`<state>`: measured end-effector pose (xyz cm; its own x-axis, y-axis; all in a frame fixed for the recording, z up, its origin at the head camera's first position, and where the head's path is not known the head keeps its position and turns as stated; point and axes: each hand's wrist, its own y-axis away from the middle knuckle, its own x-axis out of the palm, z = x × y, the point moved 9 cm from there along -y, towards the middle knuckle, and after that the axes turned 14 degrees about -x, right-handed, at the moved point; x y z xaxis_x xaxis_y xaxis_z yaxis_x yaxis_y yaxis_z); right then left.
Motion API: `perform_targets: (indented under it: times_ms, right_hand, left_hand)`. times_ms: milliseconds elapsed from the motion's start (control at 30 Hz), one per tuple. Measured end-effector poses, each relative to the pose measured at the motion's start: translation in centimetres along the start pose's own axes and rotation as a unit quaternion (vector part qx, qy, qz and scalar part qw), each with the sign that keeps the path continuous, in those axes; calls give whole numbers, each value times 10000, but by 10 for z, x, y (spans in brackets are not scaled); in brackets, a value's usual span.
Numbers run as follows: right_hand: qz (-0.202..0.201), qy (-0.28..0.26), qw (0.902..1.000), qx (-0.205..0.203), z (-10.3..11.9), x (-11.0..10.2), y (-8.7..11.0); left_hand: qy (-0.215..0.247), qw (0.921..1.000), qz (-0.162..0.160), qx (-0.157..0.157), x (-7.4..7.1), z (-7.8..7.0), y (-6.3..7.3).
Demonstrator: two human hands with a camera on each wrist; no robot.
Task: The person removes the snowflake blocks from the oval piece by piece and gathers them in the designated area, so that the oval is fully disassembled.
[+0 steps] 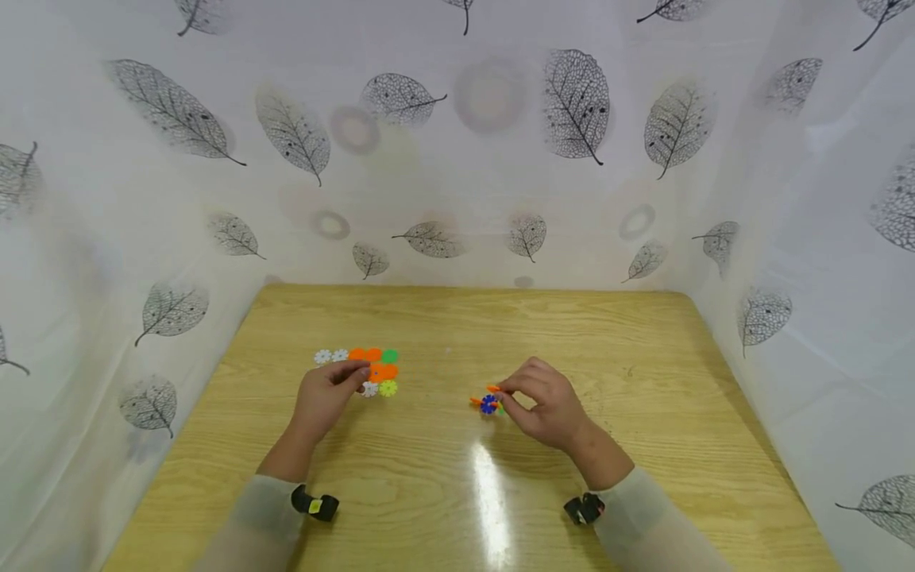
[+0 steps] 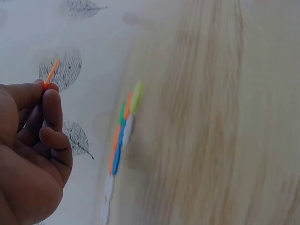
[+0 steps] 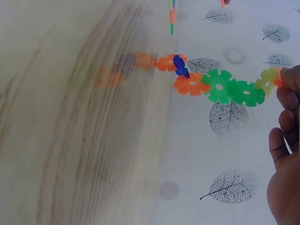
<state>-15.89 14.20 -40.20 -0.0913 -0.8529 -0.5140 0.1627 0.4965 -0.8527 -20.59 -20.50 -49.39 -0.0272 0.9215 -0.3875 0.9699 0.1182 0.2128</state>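
Observation:
My left hand (image 1: 325,400) is above the left part of the table and pinches an orange snowflake disc (image 2: 52,71) between thumb and forefinger; the left wrist view shows the disc edge-on. Just by that hand lie flat snowflake discs (image 1: 388,388) in white, orange, green and yellow, with blue ones (image 2: 117,157) visible in the left wrist view. My right hand (image 1: 549,407) pinches the orange end of a chain of joined snowflake discs (image 3: 212,78). Along the chain are yellow, green, orange and blue discs, the blue one (image 1: 488,404) set crosswise.
The wooden table (image 1: 443,469) has a bright light reflection near its front. White curtains with a leaf print (image 1: 575,103) stand along the back and both sides. A strapped black device (image 1: 314,504) sits on each wrist.

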Motion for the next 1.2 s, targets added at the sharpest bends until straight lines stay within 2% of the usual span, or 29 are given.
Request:
perform_targets:
  times_ms: [300, 567, 967, 1200]
  right_hand:
    - [51, 30, 10000, 43, -1, 0, -1]
    - [20, 49, 10000, 7, 1, -1, -3]
    - [-19, 77, 9999, -101, 4, -1, -5]
    - [-45, 91, 9999, -116, 5, -2, -6]
  left_hand:
    - [-66, 9994, -201, -268, -19, 26, -5]
    - [-546, 9964, -322, -561, -26, 41, -9]
    - [-1123, 9910, -504, -525, -31, 46, -13]
    - [-1358, 9866, -490, -758, -35, 50, -14]
